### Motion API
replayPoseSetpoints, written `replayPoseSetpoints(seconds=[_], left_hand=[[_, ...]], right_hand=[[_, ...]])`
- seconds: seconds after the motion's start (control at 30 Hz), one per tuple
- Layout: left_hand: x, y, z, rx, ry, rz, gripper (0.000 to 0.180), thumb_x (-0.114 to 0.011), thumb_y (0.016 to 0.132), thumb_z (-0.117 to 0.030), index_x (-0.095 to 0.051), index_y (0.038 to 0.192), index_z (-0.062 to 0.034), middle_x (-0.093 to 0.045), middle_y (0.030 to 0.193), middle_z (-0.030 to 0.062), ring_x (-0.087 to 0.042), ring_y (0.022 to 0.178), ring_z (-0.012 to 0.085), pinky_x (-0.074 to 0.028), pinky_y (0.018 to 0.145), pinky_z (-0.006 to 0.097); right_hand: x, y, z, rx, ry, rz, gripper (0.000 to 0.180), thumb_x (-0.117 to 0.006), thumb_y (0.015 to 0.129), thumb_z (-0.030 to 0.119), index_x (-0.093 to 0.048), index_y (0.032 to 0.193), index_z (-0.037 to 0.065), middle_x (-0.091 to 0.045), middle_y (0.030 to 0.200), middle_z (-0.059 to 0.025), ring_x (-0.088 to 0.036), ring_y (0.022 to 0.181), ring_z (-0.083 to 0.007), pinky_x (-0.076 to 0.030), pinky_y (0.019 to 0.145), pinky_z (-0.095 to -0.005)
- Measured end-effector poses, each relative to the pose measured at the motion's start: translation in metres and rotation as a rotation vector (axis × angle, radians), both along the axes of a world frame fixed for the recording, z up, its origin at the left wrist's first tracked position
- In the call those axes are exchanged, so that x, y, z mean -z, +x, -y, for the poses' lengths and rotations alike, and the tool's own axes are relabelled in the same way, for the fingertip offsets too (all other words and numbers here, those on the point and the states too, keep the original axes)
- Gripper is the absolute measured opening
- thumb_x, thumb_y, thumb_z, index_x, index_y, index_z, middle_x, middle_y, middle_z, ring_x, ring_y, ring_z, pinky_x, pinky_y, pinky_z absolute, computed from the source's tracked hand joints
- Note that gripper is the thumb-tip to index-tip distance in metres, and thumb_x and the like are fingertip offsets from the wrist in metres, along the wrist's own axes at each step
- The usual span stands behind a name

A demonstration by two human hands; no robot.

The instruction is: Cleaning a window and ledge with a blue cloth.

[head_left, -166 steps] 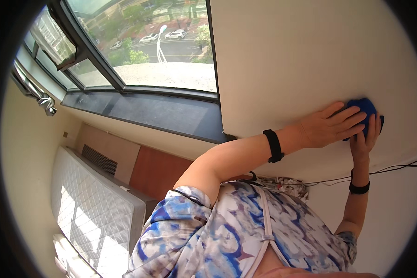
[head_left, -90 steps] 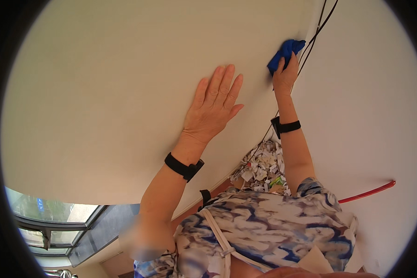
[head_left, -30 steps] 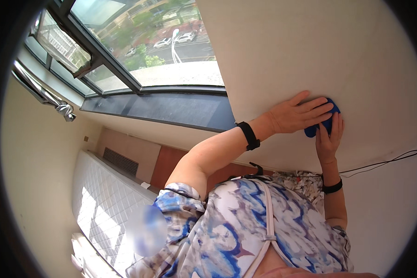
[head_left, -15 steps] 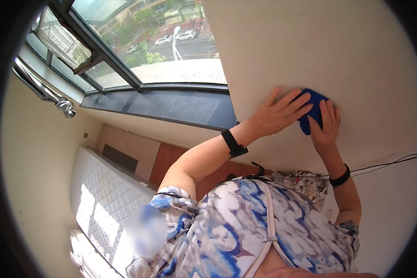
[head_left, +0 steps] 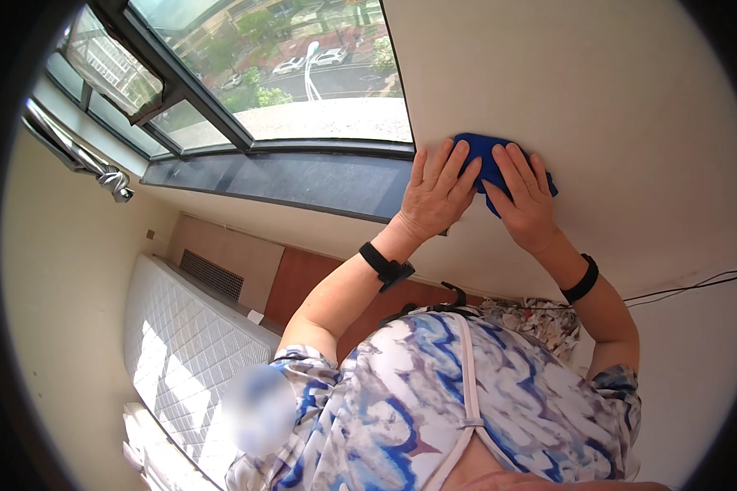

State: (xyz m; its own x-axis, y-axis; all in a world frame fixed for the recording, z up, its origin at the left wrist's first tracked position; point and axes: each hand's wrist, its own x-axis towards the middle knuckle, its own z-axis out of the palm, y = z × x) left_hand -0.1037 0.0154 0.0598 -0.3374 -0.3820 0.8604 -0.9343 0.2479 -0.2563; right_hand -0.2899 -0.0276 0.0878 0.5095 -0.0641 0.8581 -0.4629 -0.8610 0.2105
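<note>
In the head view, the blue cloth (head_left: 482, 149) lies against the wall (head_left: 614, 106) at two o'clock from centre, under left hand (head_left: 436, 200) and right hand (head_left: 531, 209), each grip unclenched; the mattress (head_left: 196, 348) sits at eight.

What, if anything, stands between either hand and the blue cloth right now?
Nothing visible does. The left hand and right hand both lie directly on the blue cloth, against the wall. The black cables run lower right in the picture, apart from the cloth.
</note>
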Motion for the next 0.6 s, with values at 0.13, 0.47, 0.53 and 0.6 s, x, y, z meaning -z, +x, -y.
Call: replayPoseSetpoints(seconds=[0.13,0.47,0.53,0.6], left_hand=[[0.005,0.009,-0.003,0.059,0.031,-0.079,0.061,-0.069,0.076,-0.016,-0.049,0.133,-0.0079,-0.038,0.145,0.0188,-0.037,0.136,0.0359,-0.028,0.113,0.050],[0.027,0.010,-0.022,-0.088,0.152,-0.028,0.064,-0.068,0.080,-0.024,-0.045,0.134,0.0018,-0.031,0.146,0.0290,-0.030,0.137,0.0450,-0.018,0.112,0.059],[0.035,0.012,-0.025,-0.102,0.162,-0.004,0.066,-0.068,0.080,-0.027,-0.044,0.135,0.0014,-0.031,0.147,0.0285,-0.029,0.137,0.0446,-0.016,0.112,0.059],[0.038,0.011,-0.027,-0.120,0.175,0.017,0.067,-0.068,0.081,-0.031,-0.044,0.135,0.0010,-0.031,0.147,0.0279,-0.028,0.138,0.0443,-0.013,0.112,0.060]], right_hand=[[-0.001,0.014,0.001,-0.053,-0.004,-0.027,0.012,-0.064,0.080,0.012,-0.070,0.089,0.007,-0.053,0.136,-0.0122,-0.046,0.131,-0.0270,-0.032,0.110,-0.0453],[-0.004,0.004,0.001,-0.101,0.004,-0.187,0.011,-0.064,0.081,0.012,-0.069,0.089,0.007,-0.052,0.137,-0.0101,-0.046,0.130,-0.0240,-0.035,0.107,-0.0457],[0.005,0.003,0.003,-0.107,-0.011,-0.222,0.010,-0.065,0.081,0.014,-0.070,0.089,0.008,-0.052,0.137,-0.0085,-0.046,0.131,-0.0226,-0.036,0.107,-0.0460],[0.005,-0.001,0.004,-0.101,-0.013,-0.235,0.010,-0.065,0.082,0.014,-0.070,0.089,0.009,-0.052,0.138,-0.0070,-0.045,0.131,-0.0217,-0.037,0.106,-0.0459]])
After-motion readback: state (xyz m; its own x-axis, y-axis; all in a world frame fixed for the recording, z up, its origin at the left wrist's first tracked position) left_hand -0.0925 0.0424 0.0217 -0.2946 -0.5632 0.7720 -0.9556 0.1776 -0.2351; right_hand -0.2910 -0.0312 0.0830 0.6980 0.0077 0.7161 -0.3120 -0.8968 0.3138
